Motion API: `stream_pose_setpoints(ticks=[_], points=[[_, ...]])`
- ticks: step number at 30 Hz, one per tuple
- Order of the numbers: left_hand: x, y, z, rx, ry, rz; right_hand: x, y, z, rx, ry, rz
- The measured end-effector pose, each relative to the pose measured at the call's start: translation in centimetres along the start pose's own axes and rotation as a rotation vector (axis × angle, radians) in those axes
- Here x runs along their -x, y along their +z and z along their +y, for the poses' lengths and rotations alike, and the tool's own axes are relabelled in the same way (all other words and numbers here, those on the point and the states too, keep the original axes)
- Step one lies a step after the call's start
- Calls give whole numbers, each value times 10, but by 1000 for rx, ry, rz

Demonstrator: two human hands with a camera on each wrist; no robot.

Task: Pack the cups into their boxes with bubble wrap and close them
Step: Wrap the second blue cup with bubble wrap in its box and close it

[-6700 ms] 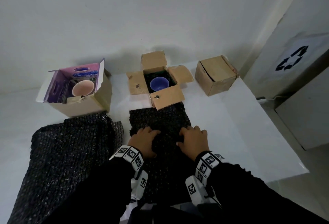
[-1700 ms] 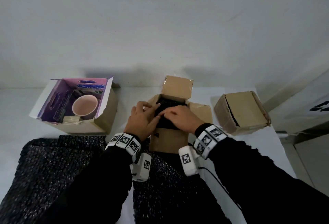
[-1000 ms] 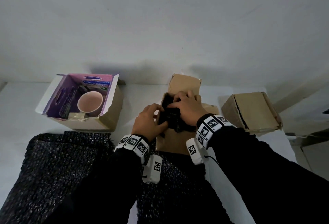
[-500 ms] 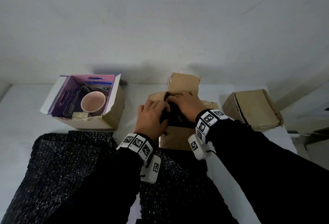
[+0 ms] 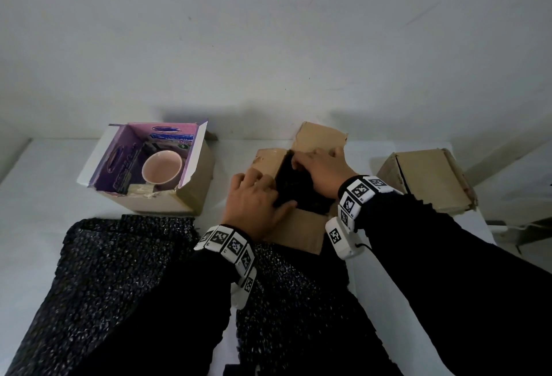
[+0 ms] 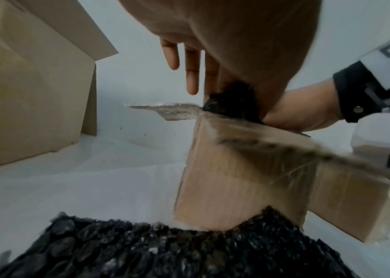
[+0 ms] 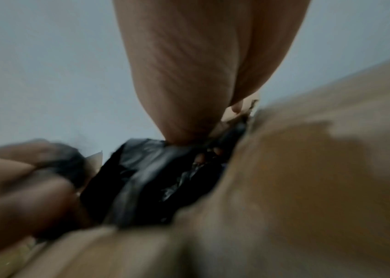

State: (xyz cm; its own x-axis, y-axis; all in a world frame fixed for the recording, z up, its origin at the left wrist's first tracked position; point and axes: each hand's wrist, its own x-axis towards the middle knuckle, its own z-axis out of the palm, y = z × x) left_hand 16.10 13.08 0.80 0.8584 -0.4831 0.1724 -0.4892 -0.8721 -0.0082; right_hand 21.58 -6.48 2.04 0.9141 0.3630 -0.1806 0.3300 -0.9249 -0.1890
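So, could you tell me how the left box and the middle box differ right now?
The left box has a purple printed lining; the middle box is plain brown cardboard. The left box shows a bare pink cup; the middle box is stuffed with black bubble wrap. Nobody touches the left box; the left hand and right hand press into the middle box. Both stand open.

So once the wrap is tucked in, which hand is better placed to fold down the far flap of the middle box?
Probably the right hand: its fingers already reach the far edge of the middle box, just below the upright far flap. The left hand sits at the near-left corner, pressing the black bubble wrap.
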Motion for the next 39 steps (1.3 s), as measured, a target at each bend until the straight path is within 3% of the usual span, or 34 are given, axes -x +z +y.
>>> stream_pose_setpoints(ticks=[3,6,9,12,14,18,22,27,31,35,39], points=[[-4,-3,-1,-28,-87,46,2,-2,1,24,30,6],[-10,-4,-5,92,-147,116,5,-4,2,81,35,11],[-18,4,-10,288,2,80,4,0,2,99,70,51],[-16,8,-7,292,82,27,2,8,-4,128,158,105],[-12,5,-1,257,6,4,0,11,-8,120,228,128],[-14,-5,14,38,-167,-192,0,4,-11,170,325,89],[-22,-4,17,22,-231,-160,0,3,-6,122,316,95],[-29,1,4,296,-234,-35,7,12,2,11,231,221],[-35,5,0,255,-180,-130,11,17,-2,-26,-3,317],[-31,-2,8,52,-146,-178,5,19,2,13,-161,240],[-27,-6,14,-116,-111,-182,4,18,4,133,-172,112]])
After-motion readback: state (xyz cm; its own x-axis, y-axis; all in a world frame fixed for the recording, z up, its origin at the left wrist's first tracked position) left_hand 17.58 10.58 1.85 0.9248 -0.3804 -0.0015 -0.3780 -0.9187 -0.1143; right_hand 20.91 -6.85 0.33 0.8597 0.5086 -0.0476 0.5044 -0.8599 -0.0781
